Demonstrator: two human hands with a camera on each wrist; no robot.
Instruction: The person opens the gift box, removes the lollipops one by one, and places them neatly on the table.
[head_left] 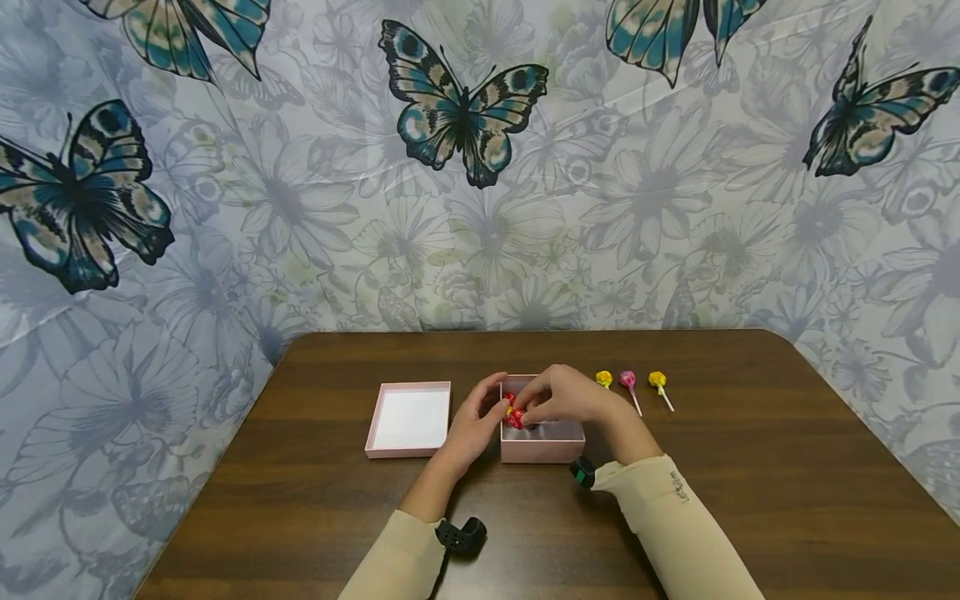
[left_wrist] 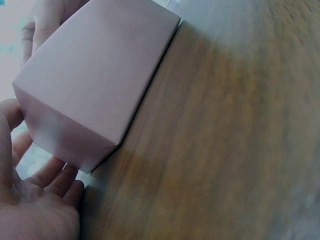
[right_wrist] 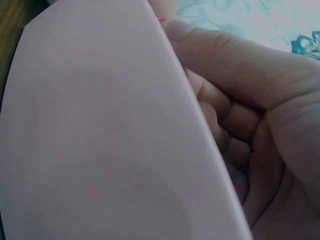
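One small open pink cardboard box (head_left: pixel 542 443) sits mid-table on the dark brown wooden table (head_left: pixel 750 500). Both hands are over its left rim. The right hand (head_left: pixel 558 396) has fingers curled, pinching one red-and-yellow wrapped sweet (head_left: pixel 514 415) just above or inside the box's left part; whether it touches the box floor cannot be told. The left hand (head_left: pixel 480 421) sits at the box's left wall, its fingertips at the same sweet, fingers bent around it.

One pink box lid (head_left: pixel 409 418), white inside, lies upturned just left of the box, apart from it.

Three lollipops lie in a row right of the box, behind the right wrist: one yellow lollipop (head_left: pixel 603 379), one pink lollipop (head_left: pixel 628 381), one more yellow lollipop with white stick (head_left: pixel 658 382). None are touching.

Left wrist view: box outer wall (left_wrist: pixel 95 80) close up, palm (left_wrist: pixel 35 210) beside its corner. Right wrist view: box wall (right_wrist: pixel 100 140) fills the frame, curled fingers (right_wrist: pixel 220 110) behind its edge.

Two black wrist-worn cameras, two beige sleeves. Butterfly-print backdrop (head_left: pixel 465 108) behind the table.
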